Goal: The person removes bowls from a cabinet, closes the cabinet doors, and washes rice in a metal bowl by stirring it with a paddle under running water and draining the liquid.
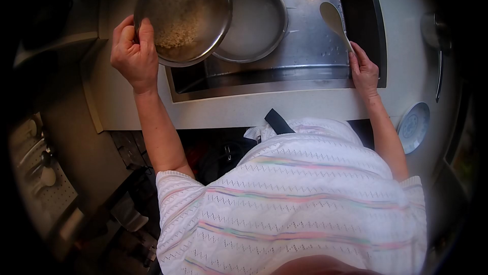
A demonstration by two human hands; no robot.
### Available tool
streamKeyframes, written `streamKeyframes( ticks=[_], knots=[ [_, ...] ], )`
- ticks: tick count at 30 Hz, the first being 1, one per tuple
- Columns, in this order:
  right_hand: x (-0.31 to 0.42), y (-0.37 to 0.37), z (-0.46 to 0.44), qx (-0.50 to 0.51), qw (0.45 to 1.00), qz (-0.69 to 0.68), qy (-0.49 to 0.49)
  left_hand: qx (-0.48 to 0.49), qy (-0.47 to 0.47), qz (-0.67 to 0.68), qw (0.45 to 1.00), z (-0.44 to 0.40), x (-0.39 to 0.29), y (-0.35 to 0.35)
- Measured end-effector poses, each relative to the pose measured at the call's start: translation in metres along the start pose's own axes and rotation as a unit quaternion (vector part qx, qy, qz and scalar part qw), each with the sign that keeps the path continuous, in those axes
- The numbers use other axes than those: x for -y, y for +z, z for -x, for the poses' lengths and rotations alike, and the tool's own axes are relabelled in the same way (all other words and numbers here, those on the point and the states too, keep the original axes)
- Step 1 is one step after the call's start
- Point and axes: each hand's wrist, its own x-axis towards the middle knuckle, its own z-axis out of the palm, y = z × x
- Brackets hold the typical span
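Note:
My left hand (pixel 136 53) grips the rim of a round metal bowl (pixel 211 31), thumb on the inside. Pale grains that look like rice (pixel 178 32) lie in the bowl, gathered toward its near side. The bowl is held above the left part of the sink, partly over a second metal bowl (pixel 259 20) that contains cloudy whitish liquid. At the sink's right edge my right hand (pixel 365 71) is closed on the handle of a pale rice paddle (pixel 333 18), its broad end pointing away from me over the sink.
The steel sink (pixel 305 59) is set into a light countertop (pixel 239 106). A patterned plate (pixel 413 127) lies on the right, and a ladle-like metal utensil (pixel 439 66) is farther right. Several utensils hang near a perforated panel (pixel 58 188) at lower left.

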Motion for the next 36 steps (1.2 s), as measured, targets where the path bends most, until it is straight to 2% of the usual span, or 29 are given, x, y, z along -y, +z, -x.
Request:
streamKeyframes(
  ticks=[4, 7, 36],
  knots=[
    [0.001, 0.000, 0.002, 0.004, 1.000, 0.014, 0.006, 0.006, 0.001, 0.008, 1.000, 0.000, -0.001, -0.001],
    [0.003, -0.001, 0.002, 0.001, 1.000, 0.013, 0.003, -0.027, 0.038, 0.012, 0.999, -0.003, 0.000, 0.002],
    [0.007, -0.003, 0.003, 0.000, 1.000, 0.008, -0.006, -0.038, 0.083, 0.003, 0.996, -0.014, -0.010, -0.002]
  ],
)
